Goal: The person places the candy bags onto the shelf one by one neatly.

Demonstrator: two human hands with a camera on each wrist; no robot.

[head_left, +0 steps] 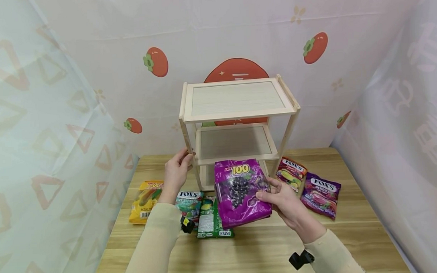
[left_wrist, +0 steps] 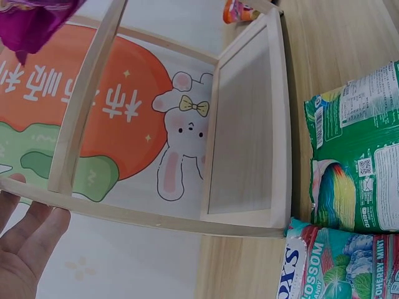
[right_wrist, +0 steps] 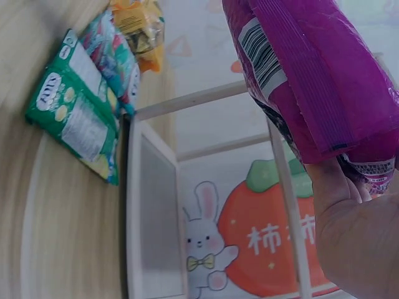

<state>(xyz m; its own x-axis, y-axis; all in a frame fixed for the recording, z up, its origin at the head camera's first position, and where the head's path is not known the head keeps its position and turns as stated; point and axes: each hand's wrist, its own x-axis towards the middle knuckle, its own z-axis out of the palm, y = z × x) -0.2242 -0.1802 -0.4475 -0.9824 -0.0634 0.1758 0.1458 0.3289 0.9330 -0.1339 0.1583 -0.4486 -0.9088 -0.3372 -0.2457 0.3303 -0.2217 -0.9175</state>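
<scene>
My right hand [head_left: 287, 202] pinches a purple bag of grape candy [head_left: 238, 192] by its right edge, thumb on the front. The bag hangs upright before the lower tiers of a small three-tier wooden shelf [head_left: 239, 117]. In the right wrist view the bag's purple back [right_wrist: 312, 75] shows, with its barcode. My left hand [head_left: 178, 168] holds the shelf's left front post at middle-tier height; in the left wrist view its fingers [left_wrist: 53, 227] rest against that post. The top and middle tiers bear nothing; the candy bag partly hides the bottom one.
On the wooden table [head_left: 262, 255], a yellow candy bag [head_left: 143, 203], a teal mint bag [head_left: 190, 205] and a green bag [head_left: 210, 219] lie left and in front of the shelf. A red-orange fruit bag [head_left: 291, 174] and a purple berries bag [head_left: 321, 195] lie right.
</scene>
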